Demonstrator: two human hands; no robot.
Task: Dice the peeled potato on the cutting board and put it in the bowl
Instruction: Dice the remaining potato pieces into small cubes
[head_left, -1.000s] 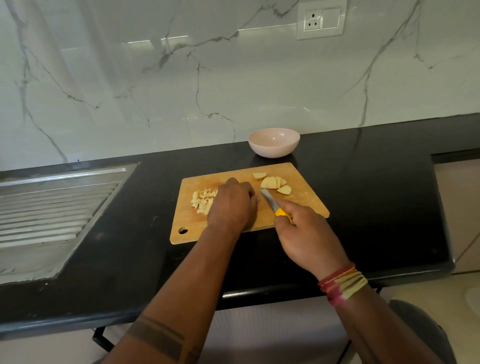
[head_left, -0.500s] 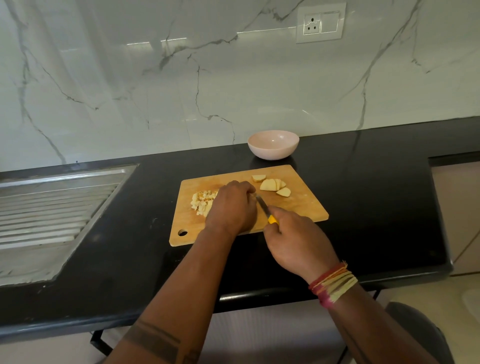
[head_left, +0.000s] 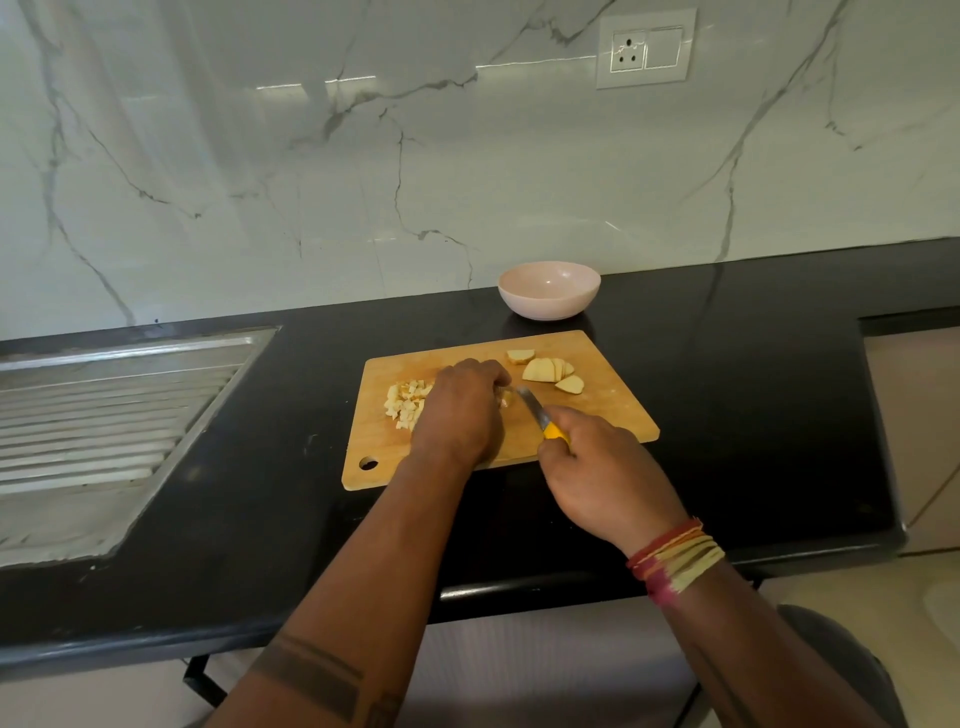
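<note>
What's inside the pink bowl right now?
The pink bowl looks empty as far as its inside shows; its near wall hides the lowest part. The diced potato and the uncut slices are all on the cutting board.

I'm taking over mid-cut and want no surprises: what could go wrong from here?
1. The left hand curls over a small potato piece right beside the blade of the yellow-handled knife, gripped by the right hand; a slip could nick its fingers.
2. The diced potato pile sits against the left hand on the wooden cutting board; cubes could scatter.
</note>
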